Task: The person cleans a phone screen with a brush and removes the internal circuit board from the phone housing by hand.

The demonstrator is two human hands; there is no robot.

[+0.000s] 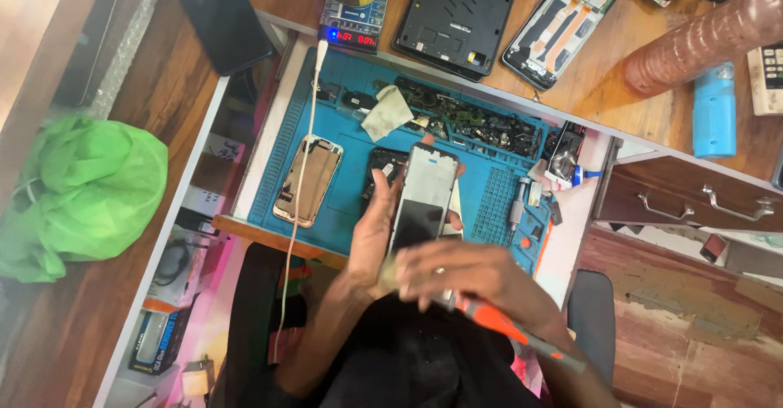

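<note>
— What is the left hand [371, 232] doing?

— It is wrapped around a phone [422, 198], holding it upright over the near edge of the blue mat [359, 155], fingertips curling round the far side.

— And the right hand [469, 276]?

— Blurred, low against the phone's bottom end, fingers closed on an orange-handled tool [510, 330] whose handle trails back toward the person's lap. The two hands are close together, almost touching.

— What else lies on the mat?

— An opened phone shell [308, 179] near its left edge with a white cable [303, 163] draped over it, a crumpled cloth [386, 112] and a row of small parts [477, 122] along the far edge.
</note>
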